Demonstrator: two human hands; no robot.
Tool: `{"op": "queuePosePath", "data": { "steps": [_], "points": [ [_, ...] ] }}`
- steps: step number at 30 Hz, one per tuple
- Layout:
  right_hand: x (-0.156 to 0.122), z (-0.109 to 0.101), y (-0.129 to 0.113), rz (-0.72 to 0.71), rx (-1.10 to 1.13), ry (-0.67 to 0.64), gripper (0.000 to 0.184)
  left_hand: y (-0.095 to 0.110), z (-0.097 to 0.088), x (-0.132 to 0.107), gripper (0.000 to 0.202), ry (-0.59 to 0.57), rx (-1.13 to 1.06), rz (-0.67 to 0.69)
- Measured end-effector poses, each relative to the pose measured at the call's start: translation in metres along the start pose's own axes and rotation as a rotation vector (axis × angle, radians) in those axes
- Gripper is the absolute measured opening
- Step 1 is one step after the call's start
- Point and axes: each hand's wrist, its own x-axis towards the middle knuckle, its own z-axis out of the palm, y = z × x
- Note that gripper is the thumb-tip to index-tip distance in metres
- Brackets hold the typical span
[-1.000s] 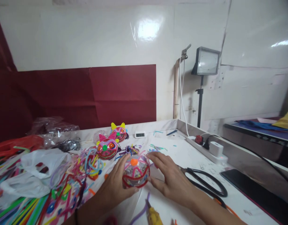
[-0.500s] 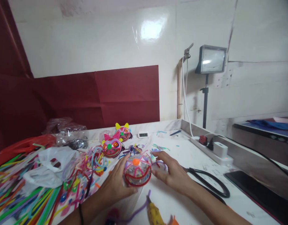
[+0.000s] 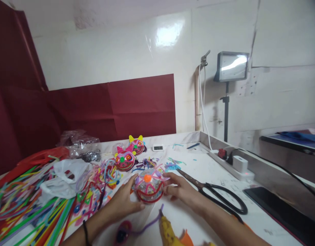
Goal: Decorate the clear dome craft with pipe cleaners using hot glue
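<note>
A clear round ball (image 3: 150,191) trimmed with pink and red pipe cleaners, with an orange spot at its middle, sits between my hands. My left hand (image 3: 125,203) cups its left side, the thumb stretched below it. At the ball's right edge, my right hand (image 3: 181,189) has its fingers bent against it. Just in front lie a yellow glue gun (image 3: 167,229), its dark nozzle pointing away from me, and a purple pipe cleaner (image 3: 151,223). Beyond the ball stand two decorated cat-face balls, a pink-eared one (image 3: 125,160) and a yellow-eared one (image 3: 137,145).
Black-handled scissors (image 3: 219,194) lie right of my right hand, near a dark phone (image 3: 280,212). A white power strip (image 3: 230,164) runs along the table's right edge. Loose pipe cleaners (image 3: 51,218) and a white plastic bag (image 3: 67,181) cover the left. A small digital clock (image 3: 158,148) stands behind.
My right hand has closed in on the ball's right side, its fingers now bent against it. The view has shifted slightly, and more of the scissors shows.
</note>
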Motion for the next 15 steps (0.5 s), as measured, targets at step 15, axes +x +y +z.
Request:
{"op": "queuePosePath", "data": {
  "steps": [15],
  "points": [
    [-0.012,0.005,-0.014,-0.026,0.339,0.01,0.068,0.013,0.017,0.004,0.098,0.088,-0.446,0.041]
  ]
}}
